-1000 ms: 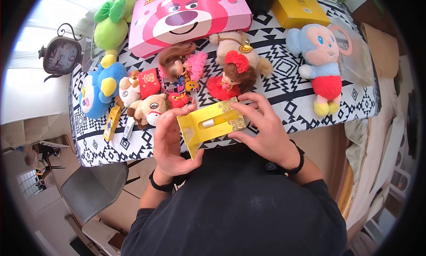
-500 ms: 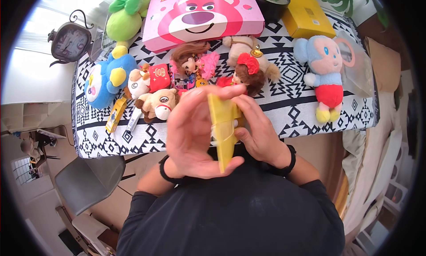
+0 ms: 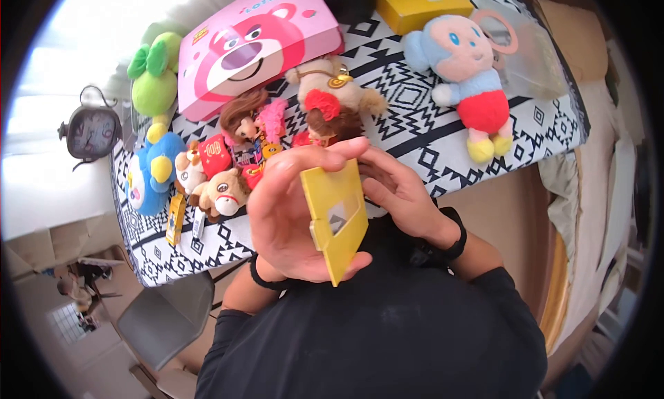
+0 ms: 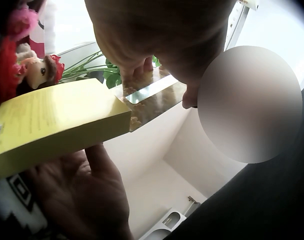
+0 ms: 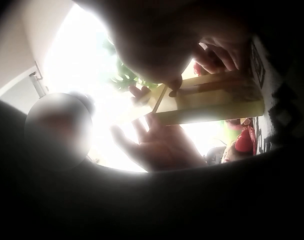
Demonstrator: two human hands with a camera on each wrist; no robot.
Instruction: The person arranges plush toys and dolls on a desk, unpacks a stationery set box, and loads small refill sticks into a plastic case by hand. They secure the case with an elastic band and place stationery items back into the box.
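Observation:
A slim yellow box (image 3: pixel 337 219) with a hinged lid is held up in front of the person's chest. The left hand (image 3: pixel 280 212) grips the lid between its fingers at the upper edge and its thumb at the lower edge. Behind the lid, the right hand (image 3: pixel 404 198) holds the body of the box, partly hidden in the head view. The left wrist view shows the printed yellow face of the box (image 4: pixel 57 105), its lid swung out toward the left hand. From the right wrist, the open inside of the box (image 5: pixel 212 95) shows dimly.
On the patterned cloth (image 3: pixel 408 136) lie several plush toys, dolls with red (image 3: pixel 328 115) and pink clothes, and a blue plush (image 3: pixel 477 74). A pink bear box (image 3: pixel 263 46), a yellow carton (image 3: pixel 422 4) and a clock (image 3: pixel 93 132) stand farther back.
The box has turned from showing its inside, with a white-capped tube, to showing the lid's outer side. The left hand has moved from beside the lid to gripping its edges.

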